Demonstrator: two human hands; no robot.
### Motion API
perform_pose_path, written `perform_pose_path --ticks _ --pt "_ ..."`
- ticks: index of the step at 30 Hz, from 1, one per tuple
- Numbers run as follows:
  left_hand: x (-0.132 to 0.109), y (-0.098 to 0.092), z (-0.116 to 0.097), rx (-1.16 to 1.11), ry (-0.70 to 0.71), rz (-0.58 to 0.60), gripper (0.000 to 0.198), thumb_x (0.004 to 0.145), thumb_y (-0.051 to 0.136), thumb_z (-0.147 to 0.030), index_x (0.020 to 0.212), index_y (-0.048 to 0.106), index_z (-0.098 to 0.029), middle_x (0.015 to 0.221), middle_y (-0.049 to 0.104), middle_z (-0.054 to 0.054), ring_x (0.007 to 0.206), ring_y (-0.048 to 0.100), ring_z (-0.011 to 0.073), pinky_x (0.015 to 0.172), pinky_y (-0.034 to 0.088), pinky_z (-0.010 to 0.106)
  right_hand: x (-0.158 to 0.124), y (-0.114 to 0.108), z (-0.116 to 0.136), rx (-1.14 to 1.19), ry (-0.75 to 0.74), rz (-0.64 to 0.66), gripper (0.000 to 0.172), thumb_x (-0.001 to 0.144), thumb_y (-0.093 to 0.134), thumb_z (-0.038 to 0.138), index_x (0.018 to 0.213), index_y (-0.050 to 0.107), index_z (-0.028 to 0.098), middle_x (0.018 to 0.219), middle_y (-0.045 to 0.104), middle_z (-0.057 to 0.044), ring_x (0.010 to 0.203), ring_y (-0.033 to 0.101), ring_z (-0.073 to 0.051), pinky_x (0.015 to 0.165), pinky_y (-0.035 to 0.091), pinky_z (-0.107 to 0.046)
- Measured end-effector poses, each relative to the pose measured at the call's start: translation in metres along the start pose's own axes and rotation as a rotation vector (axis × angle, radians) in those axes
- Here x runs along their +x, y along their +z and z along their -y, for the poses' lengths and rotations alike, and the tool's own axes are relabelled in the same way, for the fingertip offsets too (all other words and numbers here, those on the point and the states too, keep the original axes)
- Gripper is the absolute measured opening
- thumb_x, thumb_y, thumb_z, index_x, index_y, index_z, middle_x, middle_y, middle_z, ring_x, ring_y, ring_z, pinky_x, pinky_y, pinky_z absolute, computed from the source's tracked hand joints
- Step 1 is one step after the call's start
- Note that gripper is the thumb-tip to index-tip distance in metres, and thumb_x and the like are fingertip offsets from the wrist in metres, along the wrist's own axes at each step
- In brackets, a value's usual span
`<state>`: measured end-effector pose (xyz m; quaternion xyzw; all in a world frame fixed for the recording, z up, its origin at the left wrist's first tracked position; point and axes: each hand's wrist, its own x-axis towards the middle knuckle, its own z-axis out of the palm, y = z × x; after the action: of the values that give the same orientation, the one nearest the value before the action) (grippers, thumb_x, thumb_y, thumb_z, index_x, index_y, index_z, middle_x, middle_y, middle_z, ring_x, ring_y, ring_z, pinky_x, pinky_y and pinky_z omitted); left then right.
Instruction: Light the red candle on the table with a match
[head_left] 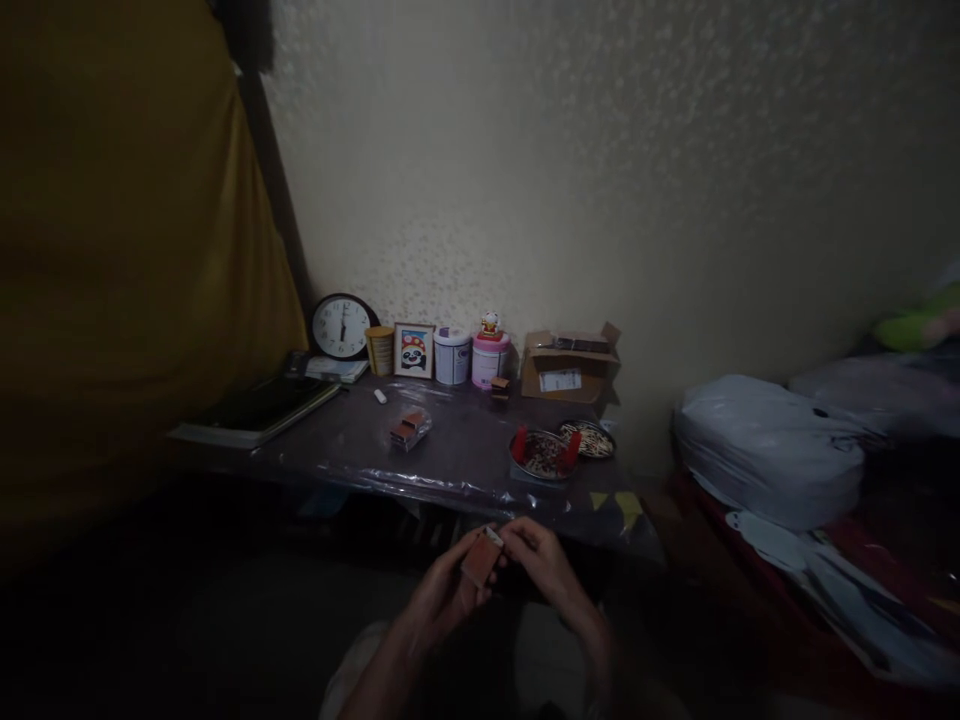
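Fingers (521,537) of both hands closed on a small orange-brown matchbox (480,560), held low, below the near edge of the bench (420,487) and not touching it. Left hand (442,595) cups the box from beneath; right hand (547,567) pinches its upper end, where a pale edge shows. Light is poor, so the exact finger placing is hard to read.

Bench is covered in clear plastic sheeting, its far edge against a speckled wall (600,200). Near the front right corner sit a round plate of matchsticks (541,455) with red pieces at its rim and a second plate (589,438) just beside it. A clear bag of small boxes (409,428) lies mid-bench, well apart from both. Open bench stretches between bag and hands. At the right end, past the edge, a bed holds a white bundle (765,452).
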<state>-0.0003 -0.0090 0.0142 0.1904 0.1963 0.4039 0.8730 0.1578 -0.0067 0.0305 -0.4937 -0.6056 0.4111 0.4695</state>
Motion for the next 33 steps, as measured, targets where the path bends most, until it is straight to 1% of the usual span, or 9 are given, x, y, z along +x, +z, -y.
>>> perform_pose_path --ticks 3,7,12,17,21,24,28,31,33 --pt "0.0 0.0 0.002 0.029 -0.041 0.022 0.03 0.082 0.05 -0.027 0.107 0.059 -0.015 0.076 0.071 0.008 0.056 0.064 0.0127 0.049 0.045 0.019 -0.002 0.003 0.001 0.006 0.011 0.01 0.022 0.073 0.061 0.038 0.069 0.058 0.016 0.056 0.056 0.003 0.055 0.055 -0.012 0.058 0.044 -0.023" --pt "0.0 -0.002 0.002 0.012 -0.057 0.017 0.03 0.08 0.052 -0.024 0.107 0.059 -0.014 0.081 0.071 0.008 0.064 0.066 0.0146 0.05 0.046 0.019 -0.003 0.004 -0.004 -0.03 0.025 0.018 0.018 0.073 0.059 0.033 0.067 0.056 0.017 0.051 0.055 0.004 0.051 0.055 -0.011 0.055 0.043 -0.023" --pt "0.003 -0.006 0.002 0.017 -0.045 0.041 0.035 0.08 0.05 -0.024 0.114 0.055 -0.015 0.08 0.071 0.01 0.065 0.066 0.0154 0.051 0.045 0.019 -0.001 0.0 -0.006 -0.19 -0.005 -0.059 0.013 0.073 0.056 0.027 0.065 0.055 0.018 0.058 0.059 0.002 0.056 0.058 -0.013 0.055 0.044 -0.022" --pt "0.005 -0.008 0.002 0.021 -0.023 -0.019 0.034 0.078 0.051 -0.022 0.11 0.056 -0.014 0.078 0.071 0.009 0.059 0.064 0.014 0.047 0.044 0.019 -0.004 -0.003 0.003 -0.358 -0.133 0.005 0.009 0.079 0.05 0.021 0.074 0.057 0.02 0.066 0.061 0.003 0.061 0.059 -0.012 0.06 0.045 -0.022" --pt "0.006 -0.004 0.003 0.066 0.004 -0.131 0.03 0.077 0.052 -0.021 0.105 0.057 -0.014 0.073 0.069 0.006 0.047 0.059 0.0108 0.042 0.041 0.019 -0.009 -0.003 0.009 -0.615 -0.235 0.001 0.012 0.079 0.051 0.018 0.072 0.06 0.021 0.076 0.059 0.001 0.07 0.059 -0.013 0.064 0.044 -0.022" --pt "0.004 0.0 0.004 0.115 0.034 -0.19 0.028 0.076 0.052 -0.019 0.102 0.059 -0.014 0.072 0.068 0.005 0.044 0.057 0.0099 0.04 0.04 0.019 -0.012 -0.003 0.012 -0.719 -0.276 0.007 0.013 0.081 0.051 0.018 0.076 0.061 0.023 0.08 0.058 0.001 0.073 0.058 -0.013 0.065 0.044 -0.023" --pt "0.005 -0.001 0.006 0.166 0.059 -0.196 0.027 0.075 0.052 -0.018 0.1 0.062 -0.015 0.074 0.067 0.004 0.046 0.056 0.0094 0.041 0.04 0.019 -0.015 -0.001 0.016 -0.783 -0.3 0.022 0.015 0.082 0.049 0.017 0.077 0.061 0.023 0.081 0.058 0.0 0.075 0.058 -0.014 0.065 0.044 -0.023" --pt "0.008 -0.009 0.008 0.198 0.073 -0.183 0.03 0.074 0.052 -0.021 0.102 0.063 -0.016 0.081 0.067 0.005 0.053 0.058 0.0106 0.044 0.041 0.02 -0.016 0.0 0.016 -0.797 -0.3 0.027 0.014 0.082 0.049 0.017 0.077 0.06 0.024 0.08 0.057 0.0 0.075 0.057 -0.014 0.065 0.043 -0.023" --pt "0.01 -0.014 0.01 0.227 0.08 -0.159 0.032 0.074 0.052 -0.022 0.103 0.063 -0.016 0.083 0.068 0.006 0.054 0.059 0.0108 0.045 0.041 0.02 -0.016 0.0 0.014 -0.793 -0.29 0.023 0.013 0.081 0.05 0.016 0.076 0.059 0.024 0.08 0.057 0.001 0.075 0.057 -0.013 0.065 0.043 -0.022"
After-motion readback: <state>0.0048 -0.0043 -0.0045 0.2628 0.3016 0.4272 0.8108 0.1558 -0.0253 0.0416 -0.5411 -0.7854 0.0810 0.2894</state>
